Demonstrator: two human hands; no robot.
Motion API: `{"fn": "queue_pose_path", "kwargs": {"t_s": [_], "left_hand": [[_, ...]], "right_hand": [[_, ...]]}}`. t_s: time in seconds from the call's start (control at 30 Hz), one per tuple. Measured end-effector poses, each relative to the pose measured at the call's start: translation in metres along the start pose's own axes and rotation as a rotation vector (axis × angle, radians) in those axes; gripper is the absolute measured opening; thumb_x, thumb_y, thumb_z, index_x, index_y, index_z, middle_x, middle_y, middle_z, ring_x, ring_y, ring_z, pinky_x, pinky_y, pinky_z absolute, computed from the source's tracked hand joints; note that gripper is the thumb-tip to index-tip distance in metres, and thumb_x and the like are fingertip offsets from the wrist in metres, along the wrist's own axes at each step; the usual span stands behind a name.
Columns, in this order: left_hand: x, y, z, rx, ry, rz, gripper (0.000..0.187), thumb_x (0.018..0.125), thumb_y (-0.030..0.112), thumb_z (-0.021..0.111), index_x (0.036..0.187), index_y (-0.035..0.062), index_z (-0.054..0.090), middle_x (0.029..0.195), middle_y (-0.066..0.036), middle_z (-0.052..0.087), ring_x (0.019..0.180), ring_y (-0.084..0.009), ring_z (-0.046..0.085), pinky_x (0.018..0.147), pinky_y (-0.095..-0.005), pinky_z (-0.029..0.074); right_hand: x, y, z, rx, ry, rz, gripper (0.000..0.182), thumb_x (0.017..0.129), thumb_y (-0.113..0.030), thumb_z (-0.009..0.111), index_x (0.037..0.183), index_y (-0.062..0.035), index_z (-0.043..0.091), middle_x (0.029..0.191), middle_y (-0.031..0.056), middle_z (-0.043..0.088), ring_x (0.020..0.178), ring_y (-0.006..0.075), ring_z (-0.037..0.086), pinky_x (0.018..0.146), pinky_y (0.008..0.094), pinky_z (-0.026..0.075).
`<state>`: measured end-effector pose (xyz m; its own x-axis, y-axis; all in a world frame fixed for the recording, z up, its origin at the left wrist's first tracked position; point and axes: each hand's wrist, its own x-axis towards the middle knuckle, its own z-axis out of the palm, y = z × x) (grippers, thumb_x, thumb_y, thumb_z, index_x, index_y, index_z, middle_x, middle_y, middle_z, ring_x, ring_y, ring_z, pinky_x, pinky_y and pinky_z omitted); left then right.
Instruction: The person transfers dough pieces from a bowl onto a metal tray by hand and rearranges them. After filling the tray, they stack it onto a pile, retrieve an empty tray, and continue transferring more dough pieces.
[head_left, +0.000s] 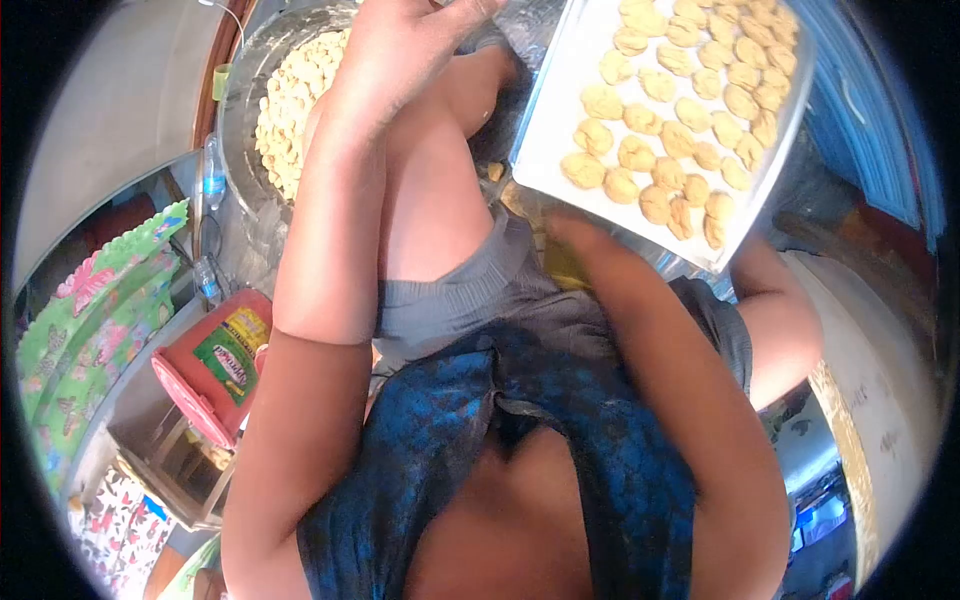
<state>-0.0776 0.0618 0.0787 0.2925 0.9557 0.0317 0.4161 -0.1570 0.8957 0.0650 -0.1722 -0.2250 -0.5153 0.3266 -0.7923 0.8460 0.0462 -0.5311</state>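
White tray [560,140] of cookies [680,100], long axis tilted up-right, left hand [400,50] fingers curled together, right hand hidden.

A tray [545,150] carrying rows of cookies [690,100] is seen at upper right. A large bowl [240,120] filled with dough pieces [290,100] lies to its left. The left hand [400,50] is raised between them. A lidded jar [215,365] is placed below the bowl, on its side.
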Motion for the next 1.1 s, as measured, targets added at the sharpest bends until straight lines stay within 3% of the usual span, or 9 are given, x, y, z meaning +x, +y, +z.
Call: {"fn": "queue_pose_path", "kwargs": {"t_s": [0.2,0.23,0.37,0.5,0.77,0.87,0.9,0.93,1.1], "left_hand": [[0.009,0.002,0.007,-0.042,-0.066,-0.074,0.018,0.081,0.011,0.066,0.093,-0.0009,0.061,0.081,-0.002,0.057,0.075,-0.0092,0.051,0.07,-0.0245,0.043],[0.011,0.021,-0.004,-0.039,-0.246,-0.174,0.024,0.084,0.013,0.059,0.104,0.0002,0.059,0.095,-0.009,0.061,0.091,-0.0178,0.056,0.083,-0.0333,0.044],[0.011,0.019,-0.001,0.067,-0.112,-0.083,0.021,0.078,0.011,0.064,0.093,-0.0035,0.061,0.094,-0.006,0.059,0.089,-0.0137,0.053,0.079,-0.0252,0.041],[0.016,0.014,0.0,0.055,-0.172,0.013,0.021,0.078,0.01,0.067,0.097,0.0013,0.063,0.095,-0.01,0.06,0.094,-0.0237,0.058,0.081,-0.0301,0.045],[0.015,0.008,0.007,0.01,-0.21,0.035,0.02,0.079,0.011,0.064,0.096,0.0,0.061,0.086,-0.013,0.057,0.081,-0.0235,0.057,0.073,-0.0338,0.045],[0.009,-0.003,0.012,0.023,-0.215,0.019,0.022,0.08,0.015,0.063,0.096,-0.0004,0.061,0.087,-0.014,0.058,0.079,-0.0244,0.057,0.072,-0.0332,0.046],[0.008,-0.008,0.015,0.045,-0.21,0.05,0.024,0.08,0.017,0.062,0.096,-0.0006,0.061,0.087,-0.014,0.058,0.078,-0.0252,0.057,0.072,-0.0333,0.046],[0.009,-0.012,0.016,0.066,-0.199,0.086,0.026,0.08,0.019,0.062,0.096,-0.0009,0.061,0.088,-0.015,0.059,0.077,-0.0259,0.057,0.072,-0.0333,0.046],[0.004,-0.032,0.023,-0.07,-0.096,0.053,0.028,0.082,0.022,0.062,0.099,0.0004,0.062,0.096,-0.011,0.061,0.084,-0.0208,0.057,0.073,-0.0322,0.046]], "right_hand": [[0.04,-0.046,0.032,0.12,-0.047,-0.112,0.024,0.071,-0.015,0.055,0.084,-0.0008,0.068,0.089,0.0192,0.066,0.084,0.0345,0.064,0.074,0.0421,0.051],[0.049,-0.049,0.034,0.133,-0.039,-0.125,0.024,0.07,-0.015,0.055,0.084,-0.0008,0.068,0.089,0.0192,0.066,0.084,0.0345,0.064,0.074,0.0421,0.051],[0.075,-0.037,0.016,0.176,0.058,-0.102,0.023,0.07,-0.015,0.055,0.083,-0.0009,0.068,0.089,0.0193,0.066,0.083,0.0344,0.064,0.073,0.0422,0.051],[0.089,-0.002,-0.023,0.153,0.164,-0.048,0.023,0.07,-0.016,0.055,0.082,-0.001,0.069,0.089,0.0195,0.066,0.083,0.0343,0.064,0.073,0.0423,0.051],[0.029,-0.042,-0.044,0.121,0.252,-0.05,0.022,0.07,-0.016,0.056,0.08,-0.0011,0.069,0.088,0.0197,0.066,0.082,0.034,0.065,0.072,0.0425,0.051],[0.071,-0.022,0.005,0.083,0.287,-0.062,0.022,0.07,-0.016,0.056,0.079,-0.0012,0.069,0.088,0.0198,0.066,0.081,0.0339,0.065,0.072,0.0425,0.051],[0.041,-0.023,-0.012,0.07,0.15,0.017,0.017,0.068,-0.014,0.059,0.074,-0.0022,0.069,0.086,0.0202,0.065,0.077,0.0343,0.064,0.07,0.0431,0.051],[-0.019,-0.044,-0.037,0.288,0.282,0.091,0.017,0.066,-0.013,0.061,0.077,-0.0027,0.068,0.083,0.0207,0.065,0.077,0.0356,0.063,0.07,0.0433,0.05],[-0.131,-0.036,-0.077,-0.06,0.298,-0.053,0.016,0.071,-0.018,0.062,0.079,-0.0038,0.062,0.08,0.0181,0.063,0.079,0.0308,0.062,0.069,0.0405,0.048]]}}
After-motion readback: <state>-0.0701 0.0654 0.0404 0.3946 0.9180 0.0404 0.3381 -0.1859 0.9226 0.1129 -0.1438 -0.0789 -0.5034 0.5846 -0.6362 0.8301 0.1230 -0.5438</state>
